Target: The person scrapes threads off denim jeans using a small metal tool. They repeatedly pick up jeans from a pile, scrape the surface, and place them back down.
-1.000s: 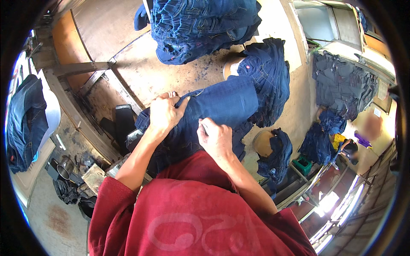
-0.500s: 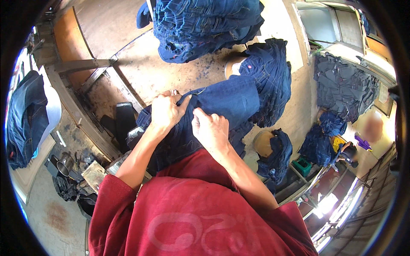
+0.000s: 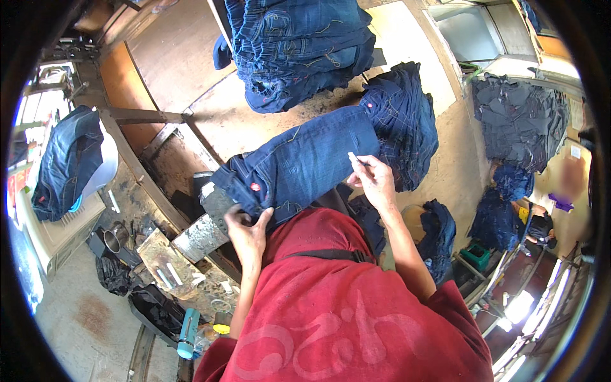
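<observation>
A pair of dark blue jeans (image 3: 312, 151) lies stretched across a narrow support in front of me, a red label near its waist end. My left hand (image 3: 248, 235) is at that end's near edge, thumb and fingers pinching the denim; the fingertips are partly blurred. Above the near side of the leg, my right hand (image 3: 377, 181) is closed, pinching a short white stick (image 3: 352, 157) that looks like chalk between thumb and finger. A dark pad and a worn pale metal block (image 3: 201, 238) show beside my left hand.
A thick stack of jeans (image 3: 299, 51) stands at the far side, with another pile (image 3: 402, 124) just beyond the leg end. Dark garments (image 3: 522, 121) are heaped at right. A wooden board (image 3: 167, 262) with white sticks and a turquoise bottle (image 3: 188, 334) sit at left.
Both hands have come apart from the middle of the denim. My left moved nearer to the waist end; my right moved rightward and now holds the white stick. The jeans lie flatter, label showing.
</observation>
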`<state>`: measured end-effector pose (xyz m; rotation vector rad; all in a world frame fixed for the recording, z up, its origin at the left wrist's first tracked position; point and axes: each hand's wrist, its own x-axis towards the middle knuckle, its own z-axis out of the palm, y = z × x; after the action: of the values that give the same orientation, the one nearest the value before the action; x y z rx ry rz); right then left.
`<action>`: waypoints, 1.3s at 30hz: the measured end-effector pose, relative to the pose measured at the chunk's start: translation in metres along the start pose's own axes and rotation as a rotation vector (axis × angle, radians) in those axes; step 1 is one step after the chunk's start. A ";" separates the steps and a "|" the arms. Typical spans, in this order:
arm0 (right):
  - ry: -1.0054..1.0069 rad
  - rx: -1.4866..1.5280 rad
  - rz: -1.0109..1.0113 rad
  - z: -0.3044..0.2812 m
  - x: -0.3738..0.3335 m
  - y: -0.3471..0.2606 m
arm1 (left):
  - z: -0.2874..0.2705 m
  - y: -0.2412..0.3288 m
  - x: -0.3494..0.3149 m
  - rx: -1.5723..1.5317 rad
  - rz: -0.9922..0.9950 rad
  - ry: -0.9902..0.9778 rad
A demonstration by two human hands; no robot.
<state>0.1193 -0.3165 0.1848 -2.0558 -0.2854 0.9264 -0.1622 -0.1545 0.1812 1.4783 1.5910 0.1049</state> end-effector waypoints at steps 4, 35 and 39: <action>-0.043 -0.117 -0.100 -0.010 -0.014 0.010 | -0.003 -0.005 0.013 0.423 0.758 0.251; 0.291 -0.647 -0.717 0.048 -0.078 -0.069 | 0.012 0.058 0.017 -0.802 -0.274 -0.859; 0.287 -0.735 -0.739 0.046 -0.078 -0.069 | 0.011 0.054 0.021 -0.720 -0.301 -0.897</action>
<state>0.0408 -0.2848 0.2613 -2.3826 -1.2677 0.0476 -0.1119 -0.1282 0.1965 0.5587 0.8601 -0.1366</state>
